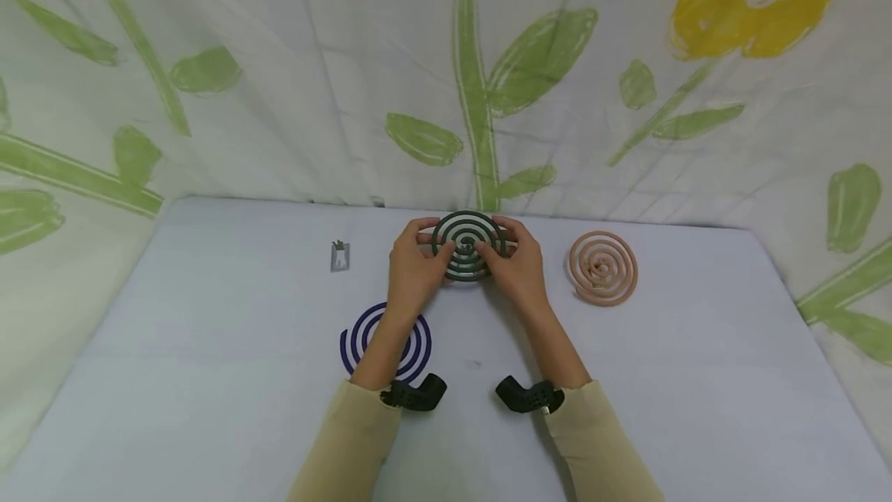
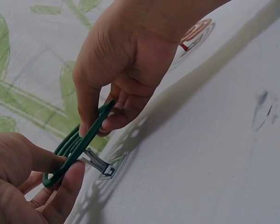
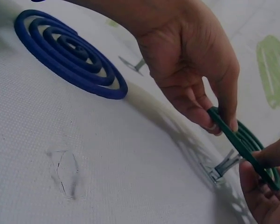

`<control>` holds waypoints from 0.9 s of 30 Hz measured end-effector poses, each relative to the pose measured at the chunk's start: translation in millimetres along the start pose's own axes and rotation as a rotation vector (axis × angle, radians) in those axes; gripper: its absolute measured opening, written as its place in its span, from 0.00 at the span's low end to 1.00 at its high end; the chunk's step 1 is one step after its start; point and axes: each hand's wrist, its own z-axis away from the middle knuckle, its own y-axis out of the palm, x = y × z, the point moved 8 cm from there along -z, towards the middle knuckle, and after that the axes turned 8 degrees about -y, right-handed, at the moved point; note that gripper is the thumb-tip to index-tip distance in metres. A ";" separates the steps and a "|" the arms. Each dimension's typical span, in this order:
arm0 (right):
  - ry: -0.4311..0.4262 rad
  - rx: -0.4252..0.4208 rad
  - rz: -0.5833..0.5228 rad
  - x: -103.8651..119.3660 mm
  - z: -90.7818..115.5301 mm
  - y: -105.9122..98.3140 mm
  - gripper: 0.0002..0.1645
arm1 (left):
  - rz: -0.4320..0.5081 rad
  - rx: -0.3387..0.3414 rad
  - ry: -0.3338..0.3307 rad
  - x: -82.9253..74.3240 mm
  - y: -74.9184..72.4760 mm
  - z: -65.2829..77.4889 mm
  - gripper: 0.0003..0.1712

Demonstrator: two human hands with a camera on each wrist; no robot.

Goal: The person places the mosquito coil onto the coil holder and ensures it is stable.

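Note:
Both hands hold a dark green mosquito coil (image 1: pixel 466 242) by its opposite sides, near the table's far edge. My left hand (image 1: pixel 414 269) pinches the left rim, thumb on the near face and fingers behind. On the right rim, my right hand (image 1: pixel 519 268) grips the same way. The coil is tilted, as both wrist views show. Just beneath it, a small metal coil stand (image 2: pixel 111 169) has its upright prong raised toward the coil; whether the prong touches the coil, I cannot tell. A blue coil (image 3: pixel 65 77) lies flat under my left forearm.
To the right of my hands is a tan-orange coil (image 1: pixel 605 302), with a small red spot beside it in the left wrist view. Another small metal stand (image 1: pixel 340 257) sits left of my left hand. Behind the white table (image 1: pixel 209 347) hangs a flower-patterned cloth (image 1: pixel 313 99).

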 end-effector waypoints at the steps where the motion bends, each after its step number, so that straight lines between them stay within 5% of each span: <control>1: -0.005 0.002 0.000 -0.6 0.2 0.9 0.32 | 0.001 -0.003 -0.001 0.4 -0.7 0.6 0.26; 13: -0.034 0.016 0.053 3.6 -4.5 -6.7 0.31 | 0.039 0.059 -0.024 -2.0 5.3 -0.1 0.29; 27: -0.043 0.033 0.081 2.5 -3.4 -2.8 0.32 | 0.025 0.051 -0.032 -2.5 -1.2 1.8 0.27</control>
